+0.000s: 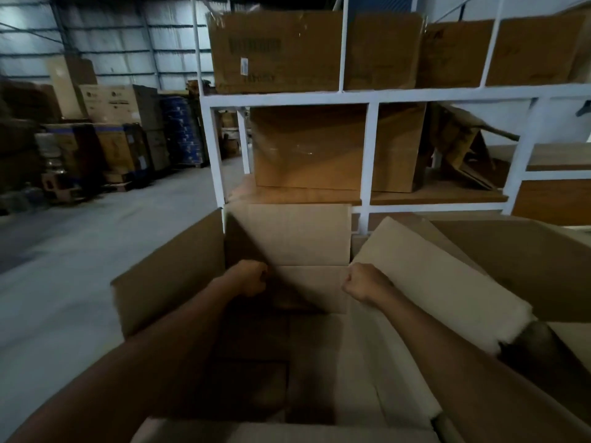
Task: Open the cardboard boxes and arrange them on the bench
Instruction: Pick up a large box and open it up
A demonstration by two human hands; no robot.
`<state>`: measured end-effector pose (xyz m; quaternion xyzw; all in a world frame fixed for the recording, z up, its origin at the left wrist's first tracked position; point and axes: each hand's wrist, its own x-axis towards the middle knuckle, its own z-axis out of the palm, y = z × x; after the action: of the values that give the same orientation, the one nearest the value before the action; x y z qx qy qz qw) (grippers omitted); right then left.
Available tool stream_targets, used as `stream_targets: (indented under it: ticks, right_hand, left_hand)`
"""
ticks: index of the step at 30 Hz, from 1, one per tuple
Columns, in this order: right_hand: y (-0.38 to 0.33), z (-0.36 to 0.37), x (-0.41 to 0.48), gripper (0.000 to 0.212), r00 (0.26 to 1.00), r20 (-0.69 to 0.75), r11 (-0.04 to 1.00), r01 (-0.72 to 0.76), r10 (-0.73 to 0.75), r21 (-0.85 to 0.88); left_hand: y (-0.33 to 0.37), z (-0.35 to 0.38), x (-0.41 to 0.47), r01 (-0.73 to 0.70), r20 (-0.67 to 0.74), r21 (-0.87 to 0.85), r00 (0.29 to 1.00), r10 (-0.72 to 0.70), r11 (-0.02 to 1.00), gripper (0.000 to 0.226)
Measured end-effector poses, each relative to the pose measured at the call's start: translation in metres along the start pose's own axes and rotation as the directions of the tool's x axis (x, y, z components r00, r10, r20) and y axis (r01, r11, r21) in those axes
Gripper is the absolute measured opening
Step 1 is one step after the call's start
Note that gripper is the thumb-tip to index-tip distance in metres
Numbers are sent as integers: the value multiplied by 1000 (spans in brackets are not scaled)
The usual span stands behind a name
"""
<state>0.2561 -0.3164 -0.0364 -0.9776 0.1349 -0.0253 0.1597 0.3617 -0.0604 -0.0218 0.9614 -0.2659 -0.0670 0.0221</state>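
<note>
A large open cardboard box [316,362] stands right in front of me with its flaps raised: left flap [166,273], far flap [287,235], right flap [431,282]. Both my arms reach into it. My left hand [251,278] is curled in a fist at the far left corner, gripping the cardboard edge there. At the far right corner my right hand [363,284] is curled the same way, at the base of the right flap. The fingertips of both hands are hidden.
Another open cardboard box [527,251] stands just to the right. Behind is a white metal rack [364,155] with wooden shelves [438,196] holding several closed boxes [307,148]. To the left is grey concrete floor [80,251], with stacked cartons [112,132] beyond it.
</note>
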Motion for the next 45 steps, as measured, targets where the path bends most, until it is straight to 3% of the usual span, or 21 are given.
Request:
stream_targets:
  ticks: [3,9,16,21,26,30,34,38,42,45]
  right_hand:
    - [-9,6,9,28,991,112,997,71,-71,1]
    - [-36,-4,-5,39,946,254,979,197,-202,48]
    - [-57,-27,-70,34,946,196,965,245,-259,96]
    - [-75,-41,-147,35,946,154,956,271,-287,113]
    - [-87,-48,-219,35,925,288,968,229,-250,104]
    - [-99,-54,-262,48,911,322,965,262,-257,28]
    - [-109,-57,-286,53,934,251,965,264,-253,-9]
    - [-109,-46,-299,54,964,106,970,240,-243,44]
    - [-101,-20,-301,51,963,-125,970,227,-237,-91]
    - [-101,-14,-301,50,952,-194,968,213,-237,-135]
  left_hand:
    - [13,7,13,-32,131,55,991,24,998,43]
    - [23,-1,-4,-64,154,120,987,46,991,40]
    - [30,-26,-75,-122,204,176,975,86,977,34]
    - [34,-38,-140,-128,196,94,975,108,987,30]
    - [54,-32,-205,-159,382,16,913,141,987,22]
    - [69,-30,-252,-338,335,87,896,292,937,33]
    - [83,-44,-290,-354,252,-130,891,376,926,34]
    - [89,-35,-309,-280,63,-201,953,298,939,52]
    - [88,-1,-310,-264,-113,-97,961,253,960,51]
    - [92,8,-310,-175,-274,-35,949,159,984,62]
